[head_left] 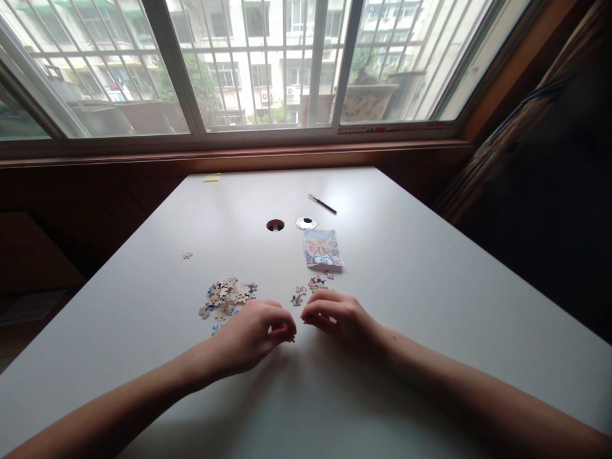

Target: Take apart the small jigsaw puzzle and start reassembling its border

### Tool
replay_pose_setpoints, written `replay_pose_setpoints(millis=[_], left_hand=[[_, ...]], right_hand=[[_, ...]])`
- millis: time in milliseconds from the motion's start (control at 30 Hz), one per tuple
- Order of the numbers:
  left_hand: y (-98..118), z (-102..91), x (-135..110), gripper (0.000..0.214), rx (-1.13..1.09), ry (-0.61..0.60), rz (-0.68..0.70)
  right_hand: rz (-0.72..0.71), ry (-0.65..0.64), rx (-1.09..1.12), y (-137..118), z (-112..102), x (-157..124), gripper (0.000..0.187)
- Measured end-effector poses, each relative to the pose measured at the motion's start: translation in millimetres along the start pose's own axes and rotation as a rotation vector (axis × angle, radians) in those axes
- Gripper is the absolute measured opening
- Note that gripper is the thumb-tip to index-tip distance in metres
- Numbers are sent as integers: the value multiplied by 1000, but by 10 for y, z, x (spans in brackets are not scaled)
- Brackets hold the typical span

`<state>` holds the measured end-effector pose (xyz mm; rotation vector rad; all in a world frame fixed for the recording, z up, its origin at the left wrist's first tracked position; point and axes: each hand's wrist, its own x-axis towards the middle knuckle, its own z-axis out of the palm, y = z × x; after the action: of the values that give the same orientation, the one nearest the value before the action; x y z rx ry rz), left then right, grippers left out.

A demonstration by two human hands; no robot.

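Puzzle piece (292, 339), left hand (262, 325), seemingly pinching

Looks smooth and softly glossy, like laminate, across the white table (406, 268), but matt and cardboard-like on the bare backs of the puzzle pieces (224, 293), with colour print on upturned faces. Reads as thin printed paper in the picture sheet (322, 248), and as shiny metal or plastic, hard to tell which, in the silvery round cap (301, 224). Passes to varnished-looking wood at the sill (239, 154), glass in the window panes (261, 83) and folded cloth in the curtain (507, 137).
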<state>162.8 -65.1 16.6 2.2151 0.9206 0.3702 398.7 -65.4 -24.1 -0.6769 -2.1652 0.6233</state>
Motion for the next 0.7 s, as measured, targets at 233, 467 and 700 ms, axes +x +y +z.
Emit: replay_pose_setpoints(millis=[233, 467, 700], left_hand=[[-52, 90, -33, 10, 228, 4, 56], [15, 217, -73, 25, 318, 42, 138], [80, -188, -89, 22, 336, -38, 69]], right_hand=[[-54, -102, -202, 65, 10, 2, 13], [-55, -78, -201, 63, 20, 0, 13], [-86, -162, -242, 38, 6, 5, 9]])
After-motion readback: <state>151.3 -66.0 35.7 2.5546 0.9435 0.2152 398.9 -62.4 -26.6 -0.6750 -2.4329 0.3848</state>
